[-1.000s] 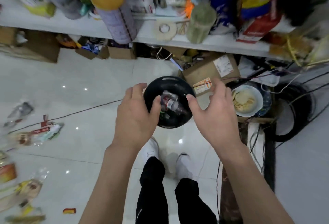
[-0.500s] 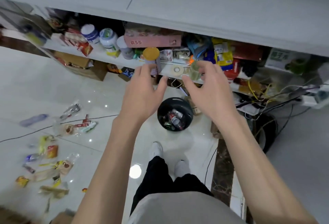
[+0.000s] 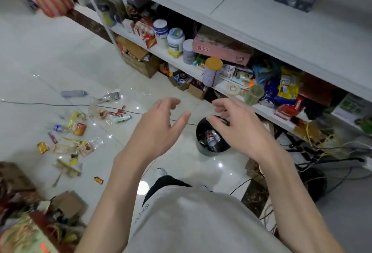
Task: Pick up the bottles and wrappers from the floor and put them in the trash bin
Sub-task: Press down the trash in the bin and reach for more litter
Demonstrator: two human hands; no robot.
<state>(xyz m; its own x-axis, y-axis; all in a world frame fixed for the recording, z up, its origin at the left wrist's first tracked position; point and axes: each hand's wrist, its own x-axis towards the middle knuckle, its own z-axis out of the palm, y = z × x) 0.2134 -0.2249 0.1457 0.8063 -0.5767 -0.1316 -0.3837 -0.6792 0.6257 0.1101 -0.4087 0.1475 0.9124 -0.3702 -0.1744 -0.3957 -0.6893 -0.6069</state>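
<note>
Head view shows your left hand [image 3: 155, 130] and right hand [image 3: 241, 132] held above the glossy white tiled floor [image 3: 50, 57], each grip apart, fingers loosely spread, holding nothing. Under your right hand stands the round black plastic trash bin [image 3: 208, 153], with red-labelled bottles [image 3: 211, 139] inside. To the left, colourful crinkled wrappers [image 3: 80, 146] and a clear plastic bottle [image 3: 73, 93] lie scattered.

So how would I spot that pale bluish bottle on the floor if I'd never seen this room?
Look at the white tiled floor left of the person, where litter is strewn. Just beyond the thin dark cable crossing the tiles lies the bottle, on its side. It lies farther out than the colourful wrappers, and it alone is plain pale blue.
</note>
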